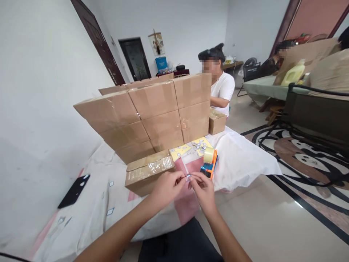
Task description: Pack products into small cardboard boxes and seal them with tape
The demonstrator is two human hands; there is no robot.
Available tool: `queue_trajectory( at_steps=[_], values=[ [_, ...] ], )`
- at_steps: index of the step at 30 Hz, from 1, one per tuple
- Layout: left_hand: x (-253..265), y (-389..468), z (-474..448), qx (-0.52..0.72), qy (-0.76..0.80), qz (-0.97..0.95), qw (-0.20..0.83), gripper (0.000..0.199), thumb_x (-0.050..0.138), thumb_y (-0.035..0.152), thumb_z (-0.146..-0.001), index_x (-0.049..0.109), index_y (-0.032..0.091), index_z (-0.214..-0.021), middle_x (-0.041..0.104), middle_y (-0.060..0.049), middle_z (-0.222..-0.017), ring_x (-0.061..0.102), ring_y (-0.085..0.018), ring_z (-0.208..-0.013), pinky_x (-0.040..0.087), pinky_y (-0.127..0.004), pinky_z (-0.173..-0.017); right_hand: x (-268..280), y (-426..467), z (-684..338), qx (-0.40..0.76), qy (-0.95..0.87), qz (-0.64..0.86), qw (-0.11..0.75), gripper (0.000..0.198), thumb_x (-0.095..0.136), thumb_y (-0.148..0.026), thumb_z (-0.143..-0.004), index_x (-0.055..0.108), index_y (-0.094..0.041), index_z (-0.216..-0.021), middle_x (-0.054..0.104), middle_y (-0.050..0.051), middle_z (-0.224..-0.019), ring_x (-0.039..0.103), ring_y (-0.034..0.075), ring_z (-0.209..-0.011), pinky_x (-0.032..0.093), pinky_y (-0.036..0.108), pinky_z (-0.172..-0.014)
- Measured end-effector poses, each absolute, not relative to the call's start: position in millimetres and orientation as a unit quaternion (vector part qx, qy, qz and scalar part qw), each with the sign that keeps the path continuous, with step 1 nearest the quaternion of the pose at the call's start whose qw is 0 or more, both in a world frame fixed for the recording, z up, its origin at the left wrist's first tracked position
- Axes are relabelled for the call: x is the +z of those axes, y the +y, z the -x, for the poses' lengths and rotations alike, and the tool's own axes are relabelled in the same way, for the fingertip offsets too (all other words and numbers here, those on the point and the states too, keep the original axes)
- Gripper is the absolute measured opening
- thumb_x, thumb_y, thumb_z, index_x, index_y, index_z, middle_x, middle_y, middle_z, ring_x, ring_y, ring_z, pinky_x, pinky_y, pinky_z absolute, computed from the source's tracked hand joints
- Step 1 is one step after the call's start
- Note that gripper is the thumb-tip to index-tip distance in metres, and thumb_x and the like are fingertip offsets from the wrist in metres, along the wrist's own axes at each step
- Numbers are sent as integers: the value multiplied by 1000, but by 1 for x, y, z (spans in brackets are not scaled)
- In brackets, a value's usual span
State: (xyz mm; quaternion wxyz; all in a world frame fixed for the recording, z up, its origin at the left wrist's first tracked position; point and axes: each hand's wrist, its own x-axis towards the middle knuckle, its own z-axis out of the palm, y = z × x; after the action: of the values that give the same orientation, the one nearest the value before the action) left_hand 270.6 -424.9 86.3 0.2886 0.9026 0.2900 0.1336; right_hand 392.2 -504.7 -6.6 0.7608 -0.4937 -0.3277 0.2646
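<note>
My left hand and my right hand meet over the near edge of the cloth-covered table. Fingertips of both are pinched around a tiny whitish-blue piece, too small to name. Just left of my left hand lies a cardboard box sealed with shiny clear tape. Beyond my right hand sits a tape dispenser with orange edges, carrying a roll of yellowish tape.
Stacked cardboard boxes form a wall across the table. A smaller box stands at its right end, near a person in a white shirt. A black phone lies at left. White cloth drapes over the right edge.
</note>
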Motion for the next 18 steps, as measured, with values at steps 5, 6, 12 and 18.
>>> queue_trajectory(
  at_steps=[5, 6, 12, 18],
  values=[
    [89, -396, -239, 115, 417, -898, 79, 36, 46, 54, -95, 70, 27, -102, 69, -5, -71, 62, -23, -68, 36, -33, -64, 0, -481, -412, 326, -304, 473, 760, 29, 77, -40, -78, 71, -19, -99, 71, 3, -75, 58, 14, -61, 44, 27, -55],
    [89, -382, -229, 130, 450, -882, 42, 41, 43, 57, -95, 69, 26, -106, 70, -6, -76, 64, -26, -74, 40, -35, -68, 0, -474, -417, 347, -290, 466, 761, 32, 79, -40, -75, 71, -19, -98, 70, 2, -73, 57, 13, -60, 41, 26, -52],
    [70, -291, -176, 112, 479, -869, 53, 71, 35, 65, -94, 50, 16, -143, 50, -15, -150, 43, -36, -138, 37, -48, -110, -7, -432, -436, 479, -247, 438, 719, 41, 86, -39, -60, 71, -18, -90, 67, -2, -65, 52, 9, -53, 32, 22, -50],
    [65, -282, -167, 68, 466, -874, 120, 69, 34, 70, -93, 48, 25, -144, 56, -8, -144, 47, -33, -132, 40, -46, -106, -24, -408, -431, 495, -309, 448, 678, 28, 83, -40, -62, 70, -18, -75, 71, 1, -74, 58, 11, -61, 35, 22, -53]
  ],
)
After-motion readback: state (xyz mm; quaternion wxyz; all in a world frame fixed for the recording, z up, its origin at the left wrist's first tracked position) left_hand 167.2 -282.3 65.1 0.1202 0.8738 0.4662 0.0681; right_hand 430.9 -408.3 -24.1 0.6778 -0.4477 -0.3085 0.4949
